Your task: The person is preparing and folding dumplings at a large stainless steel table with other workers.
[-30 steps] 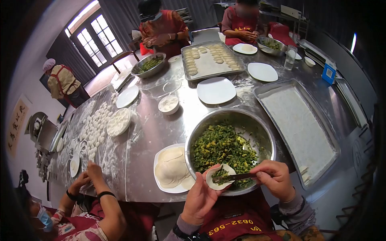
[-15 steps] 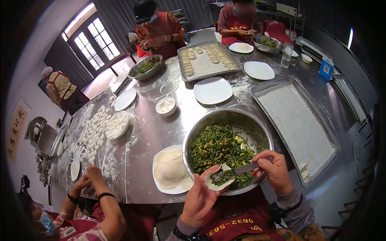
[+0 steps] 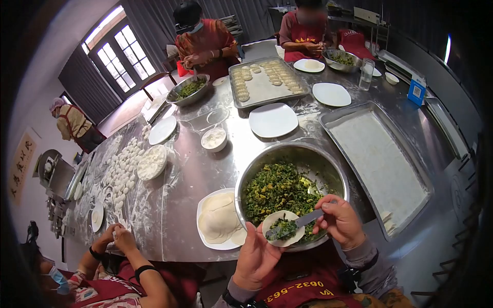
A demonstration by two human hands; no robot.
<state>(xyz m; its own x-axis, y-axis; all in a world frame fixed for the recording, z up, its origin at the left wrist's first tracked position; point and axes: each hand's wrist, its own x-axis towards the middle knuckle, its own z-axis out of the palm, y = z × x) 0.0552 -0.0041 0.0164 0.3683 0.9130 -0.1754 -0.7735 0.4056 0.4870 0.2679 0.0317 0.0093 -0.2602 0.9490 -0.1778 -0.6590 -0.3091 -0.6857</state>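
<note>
My left hand (image 3: 257, 261) holds a round dough wrapper (image 3: 295, 240) with a heap of chopped green filling (image 3: 282, 229) on it. My right hand (image 3: 339, 222) grips a flat metal spatula (image 3: 308, 217), whose blade rests on the filling. Both hands are over the near edge of a large steel bowl (image 3: 343, 179) of green and yellow filling. Left of the bowl, a white plate (image 3: 204, 239) bears a stack of pale wrappers (image 3: 218, 218).
A long metal tray (image 3: 380, 154) lies at the right, a tray of dumplings (image 3: 267, 77) farther back. White plates (image 3: 273, 120) and a flour bowl (image 3: 152, 162) stand on the steel table. A co-worker's hands (image 3: 119, 238) are at the lower left; other people stand beyond.
The wrapper in my left hand has opened out flatter, and the filling sits in a more compact heap. The co-worker's hands at the lower left have come together lower down.
</note>
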